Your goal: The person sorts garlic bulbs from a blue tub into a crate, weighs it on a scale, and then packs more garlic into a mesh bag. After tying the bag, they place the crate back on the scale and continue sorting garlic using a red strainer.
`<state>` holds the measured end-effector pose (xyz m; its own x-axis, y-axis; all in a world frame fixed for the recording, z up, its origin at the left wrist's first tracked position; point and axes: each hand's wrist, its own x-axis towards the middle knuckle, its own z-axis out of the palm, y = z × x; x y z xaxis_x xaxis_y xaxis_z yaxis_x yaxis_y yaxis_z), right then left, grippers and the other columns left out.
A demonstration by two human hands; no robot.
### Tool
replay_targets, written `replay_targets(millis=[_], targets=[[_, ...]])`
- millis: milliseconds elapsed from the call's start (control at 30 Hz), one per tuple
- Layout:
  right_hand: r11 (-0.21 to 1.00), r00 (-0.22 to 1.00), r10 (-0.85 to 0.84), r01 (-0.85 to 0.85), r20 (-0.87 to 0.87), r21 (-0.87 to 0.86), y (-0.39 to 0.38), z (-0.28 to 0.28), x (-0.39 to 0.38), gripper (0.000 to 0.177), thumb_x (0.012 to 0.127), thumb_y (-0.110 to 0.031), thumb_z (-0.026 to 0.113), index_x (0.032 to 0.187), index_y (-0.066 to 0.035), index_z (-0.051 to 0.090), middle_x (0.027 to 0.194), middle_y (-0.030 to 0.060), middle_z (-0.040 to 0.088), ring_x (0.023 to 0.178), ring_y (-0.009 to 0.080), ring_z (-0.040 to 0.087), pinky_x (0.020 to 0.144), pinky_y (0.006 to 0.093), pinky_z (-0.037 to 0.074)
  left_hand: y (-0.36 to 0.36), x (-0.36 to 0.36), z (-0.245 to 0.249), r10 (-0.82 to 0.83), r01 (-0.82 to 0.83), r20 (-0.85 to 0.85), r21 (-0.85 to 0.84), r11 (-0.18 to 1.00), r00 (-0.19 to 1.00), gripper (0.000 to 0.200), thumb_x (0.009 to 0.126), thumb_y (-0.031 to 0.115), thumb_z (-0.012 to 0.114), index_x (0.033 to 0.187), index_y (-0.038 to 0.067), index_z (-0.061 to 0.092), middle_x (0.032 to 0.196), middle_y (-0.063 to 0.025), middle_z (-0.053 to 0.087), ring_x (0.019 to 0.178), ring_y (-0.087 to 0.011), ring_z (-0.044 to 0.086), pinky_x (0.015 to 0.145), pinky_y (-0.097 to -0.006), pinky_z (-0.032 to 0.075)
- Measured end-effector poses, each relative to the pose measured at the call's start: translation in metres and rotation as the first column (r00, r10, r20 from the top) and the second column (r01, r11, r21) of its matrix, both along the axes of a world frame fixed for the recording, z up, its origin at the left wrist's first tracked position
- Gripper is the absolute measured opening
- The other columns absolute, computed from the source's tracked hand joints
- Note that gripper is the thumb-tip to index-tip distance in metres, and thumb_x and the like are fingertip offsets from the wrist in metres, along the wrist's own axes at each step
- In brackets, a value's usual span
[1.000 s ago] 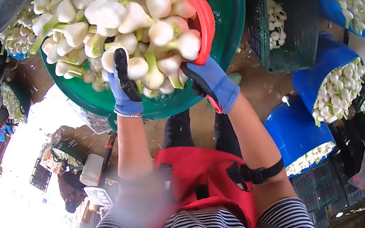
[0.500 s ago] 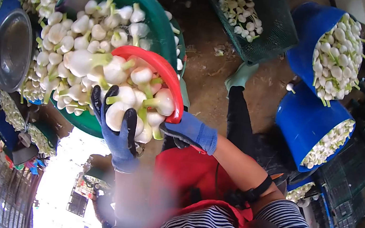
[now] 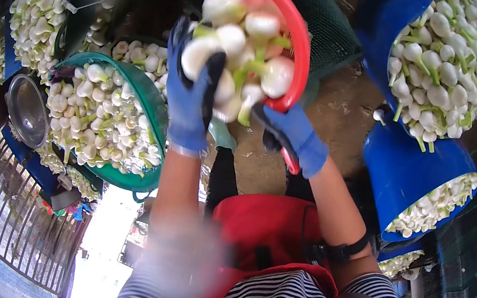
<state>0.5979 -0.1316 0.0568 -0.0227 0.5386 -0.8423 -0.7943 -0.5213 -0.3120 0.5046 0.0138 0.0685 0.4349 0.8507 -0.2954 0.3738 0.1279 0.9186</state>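
Note:
My right hand (image 3: 297,135), in a blue glove with a dark palm, grips the handle of a red strainer scoop (image 3: 303,40). The scoop is tilted and heaped with large white onion bulbs (image 3: 276,76) with short green stems. My left hand (image 3: 193,88), gloved the same way, cups bulbs at the scoop's left side; its thumb and fingers are around a white bulb (image 3: 199,56). Down to the left stands a green tub (image 3: 158,117) full of smaller white onions (image 3: 99,116).
Two blue barrels (image 3: 395,175) of onions lean at the right. A dark green crate (image 3: 327,31) is behind the scoop. On the left are a round metal pan (image 3: 27,110), more onion piles (image 3: 37,14) and a barred fence (image 3: 18,219).
Both hands and the filled scoop have moved from over the green tub up and to the right. My view has turned, and the tub now appears lower left.

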Motion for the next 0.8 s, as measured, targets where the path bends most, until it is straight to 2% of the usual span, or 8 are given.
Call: replay_targets(millis=[133,267,333,400,433,533,600,800], targets=[[0.989,0.891,0.13,-0.083,0.434,-0.124,0.033,-0.081,0.055,0.088,0.08,-0.018,0.065,0.143,-0.002,0.006,0.085,0.014,0.063,0.06,0.0235,0.064,0.052,0.0337,0.052,0.052,0.043,-0.141,0.391,-0.066,0.34,-0.677,0.733,0.855,0.074,0.091,0.063,0.033,0.136,0.004,0.04,0.136,-0.0143,0.043,0.124,-0.0302,0.043,0.107,-0.0357,0.031],[0.85,0.323,0.523,-0.26,0.789,-0.457,0.037,-0.12,0.068,0.099,0.075,-0.026,0.068,0.144,-0.001,0.001,0.108,0.0298,0.059,0.104,0.0443,0.057,0.087,0.044,0.046,0.076,0.048,-0.225,0.522,-0.186,0.175,-0.802,0.567,0.835,0.079,0.085,0.072,0.034,0.134,0.011,0.045,0.136,-0.011,0.045,0.125,-0.0292,0.041,0.101,-0.0428,0.036],[0.979,0.667,0.154,-0.004,0.729,-0.203,0.007,-0.129,0.061,0.083,0.078,-0.005,0.061,0.145,-0.014,0.012,0.112,0.0114,0.059,0.068,0.0176,0.061,0.054,0.0291,0.05,0.074,0.024,-0.276,0.392,-0.274,0.086,-0.58,0.767,0.916,0.062,0.086,0.056,0.05,0.127,0.01,0.05,0.127,-0.012,0.052,0.11,-0.0301,0.05,0.093,-0.0421,0.041],[0.964,0.699,-0.209,0.267,0.684,0.023,-0.026,-0.116,0.055,0.087,0.076,0.0,0.06,0.145,-0.014,0.009,0.131,0.017,0.05,0.107,0.0297,0.059,0.091,0.0373,0.045,0.057,0.021,-0.274,0.205,-0.214,-0.163,-0.04,0.976,0.965,0.042,0.086,0.035,0.063,0.118,0.009,0.055,0.115,-0.0137,0.06,0.095,-0.0318,0.059,0.085,-0.0381,0.047],[0.885,0.706,-0.386,0.466,0.594,0.022,-0.039,-0.101,0.054,0.079,0.078,0.003,0.058,0.142,-0.018,0.018,0.107,0.007,0.055,0.055,0.0069,0.047,0.042,0.0217,0.04,0.043,0.018,-0.259,-0.096,0.155,-0.39,0.124,0.98,0.916,0.045,0.087,0.038,0.06,0.121,0.01,0.054,0.119,-0.0143,0.058,0.102,-0.0313,0.057,0.089,-0.0405,0.044],[0.871,0.694,-0.355,0.489,0.627,-0.049,-0.087,-0.086,0.052,0.071,0.078,0.003,0.058,0.138,-0.013,0.025,0.087,0.0065,0.053,0.05,0.0091,0.046,0.039,0.0227,0.037,-0.001,0.029,-0.231,-0.513,0.882,-0.857,-0.203,0.425,0.05,0.058,0.088,0.053,0.046,0.13,0.013,0.048,0.131,-0.0148,0.049,0.124,-0.0302,0.044,0.101,-0.0506,0.032],[0.898,0.81,-0.246,0.397,0.532,-0.19,-0.109,-0.076,0.054,0.087,0.076,0.004,0.058,0.147,-0.016,0.01,0.135,0.0145,0.043,0.097,0.0149,0.057,0.052,0.0217,0.049,-0.04,0.046,-0.222,-0.629,0.855,-0.739,-0.469,0.222,-0.242,0.067,0.089,0.059,0.038,0.135,0.011,0.043,0.136,-0.0132,0.044,0.129,-0.0297,0.038,0.107,-0.0532,0.021],[0.949,0.661,-0.116,0.294,0.741,-0.113,-0.137,-0.09,0.042,0.078,0.075,0.001,0.061,0.141,-0.009,0.022,0.127,0.0108,0.046,0.077,0.0138,0.058,0.051,0.0235,0.049,-0.149,0.061,-0.234,-0.751,0.747,-0.645,-0.427,0.509,0.143,0.065,0.086,0.051,0.047,0.135,0.01,0.04,0.131,-0.0149,0.048,0.123,-0.033,0.045,0.102,-0.0444,0.034]])
